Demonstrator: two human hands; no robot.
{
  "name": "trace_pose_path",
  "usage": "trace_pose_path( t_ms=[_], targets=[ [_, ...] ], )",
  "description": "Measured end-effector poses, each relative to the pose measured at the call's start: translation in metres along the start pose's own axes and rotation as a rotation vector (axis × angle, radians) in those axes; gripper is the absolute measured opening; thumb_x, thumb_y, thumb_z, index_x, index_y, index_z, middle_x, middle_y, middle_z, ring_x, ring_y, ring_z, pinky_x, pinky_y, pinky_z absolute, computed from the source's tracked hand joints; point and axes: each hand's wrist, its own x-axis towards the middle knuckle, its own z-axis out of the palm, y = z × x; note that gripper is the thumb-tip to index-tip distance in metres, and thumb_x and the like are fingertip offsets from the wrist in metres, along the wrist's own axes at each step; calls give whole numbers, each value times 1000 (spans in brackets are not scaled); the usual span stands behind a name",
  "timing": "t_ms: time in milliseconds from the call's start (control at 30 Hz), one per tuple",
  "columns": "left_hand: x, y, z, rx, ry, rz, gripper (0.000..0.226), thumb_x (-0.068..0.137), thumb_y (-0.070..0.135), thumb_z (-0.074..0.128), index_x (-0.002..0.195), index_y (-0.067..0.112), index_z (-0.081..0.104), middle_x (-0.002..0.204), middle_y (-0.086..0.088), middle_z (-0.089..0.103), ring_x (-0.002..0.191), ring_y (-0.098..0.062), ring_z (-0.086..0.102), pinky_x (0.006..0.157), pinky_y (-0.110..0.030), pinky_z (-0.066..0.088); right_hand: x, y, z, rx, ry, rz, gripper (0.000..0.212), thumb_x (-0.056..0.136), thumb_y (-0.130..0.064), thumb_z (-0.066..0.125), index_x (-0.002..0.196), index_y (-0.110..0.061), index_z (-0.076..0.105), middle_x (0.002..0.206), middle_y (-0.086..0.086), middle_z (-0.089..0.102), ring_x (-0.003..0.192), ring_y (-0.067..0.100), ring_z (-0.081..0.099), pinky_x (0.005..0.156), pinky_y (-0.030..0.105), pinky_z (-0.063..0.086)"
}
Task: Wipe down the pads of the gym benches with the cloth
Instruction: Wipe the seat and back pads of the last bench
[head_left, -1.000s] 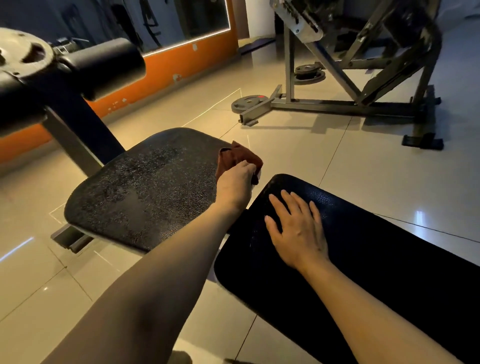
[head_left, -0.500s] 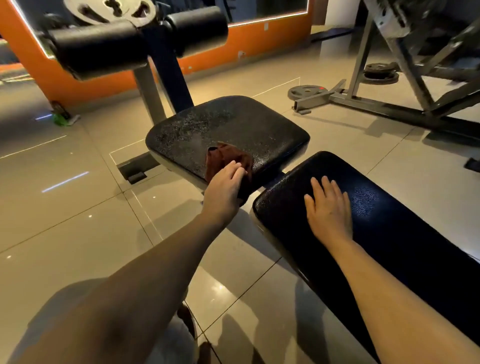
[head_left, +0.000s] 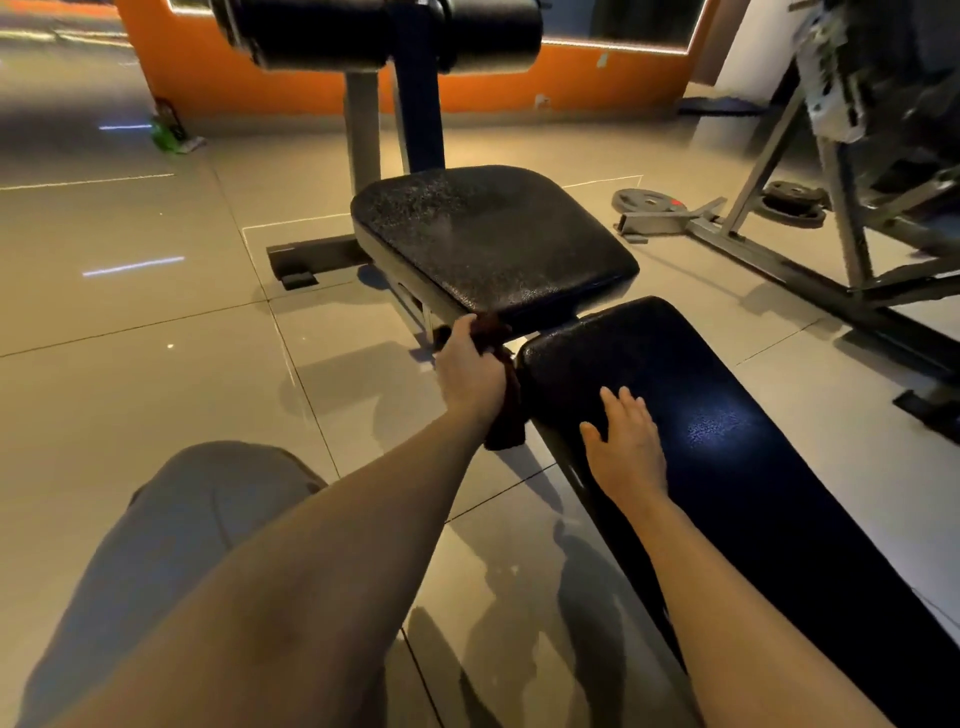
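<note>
The left hand (head_left: 470, 371) holds the cloth (head_left: 506, 400), its grip curled round the bunched upper part at the near edge of the seat pad (head_left: 493, 244). The cloth is dark reddish brown, crumpled, and its loose end hangs down below the wrist, in the gap between the seat pad and the long back pad (head_left: 727, 441). The seat pad is black with a grained skin, speckled across its top and showing a dull sheen toward the middle. The right hand (head_left: 626, 447) lies flat on the back pad near its rounded end, grip spread, fingers straight. A bright patch of light glints on the back pad just beside that hand. Pale glossy floor tiles (head_left: 156, 364) lie beneath the bench.
</note>
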Motion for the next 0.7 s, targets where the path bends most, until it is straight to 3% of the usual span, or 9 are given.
trace_pose_path(
  t_ms=[100,167,300,367,433,533,600,700],
  targets=[
    [-32,-13,16,-159,-104,-92,36,91,5,53,123,16,63,114,-8,66,109,-25,58,103,-42,44,-11,-3,-6,-21,-82,-12,62,99,-28,51,153,-17,22,162,4,13,150,21,4,119,44,14],
    [-48,-20,24,-174,-141,-102,37,90,3,52,122,18,65,111,-8,67,107,-25,59,101,-36,45,-14,-4,-7,-32,-93,-17,62,99,-27,53,153,-18,24,161,4,16,150,21,6,118,44,15],
    [-37,-23,25,-279,-34,-170,43,92,-2,45,127,18,61,122,-8,63,115,-23,55,104,-33,41,0,-6,-10,-5,34,-71,53,99,-24,51,149,-18,34,157,5,28,147,20,20,119,42,23],
    [-12,-21,24,-343,-23,-171,43,94,-2,44,129,17,59,125,-8,61,117,-23,55,107,-35,40,17,-9,-7,-28,16,-124,52,101,-27,46,150,-19,32,158,5,26,147,20,17,120,45,19],
    [1,-21,25,-363,-144,-108,45,92,-4,43,127,19,61,125,-6,62,117,-24,56,105,-38,44,27,-11,4,-99,-22,-135,52,103,-31,38,152,-22,25,161,6,18,149,21,10,121,47,11],
    [7,-31,37,-341,-276,-59,53,89,-10,38,124,18,65,131,-1,59,124,-14,49,106,-27,41,29,-5,28,-293,53,-152,52,105,-39,19,155,-26,10,163,4,7,150,20,0,120,46,2],
    [11,-34,40,-421,-271,-58,52,90,-11,36,121,17,67,123,0,63,114,-11,56,96,-24,49,24,-3,32,-338,125,-176,56,101,-44,9,154,-27,10,163,4,9,150,20,2,119,46,4],
    [23,-39,43,-449,-277,-177,42,96,1,40,118,23,69,101,3,70,81,-7,62,63,-16,51,26,-2,35,-356,132,-176,60,98,-46,6,154,-26,13,162,4,12,150,21,5,119,46,6]
  ],
)
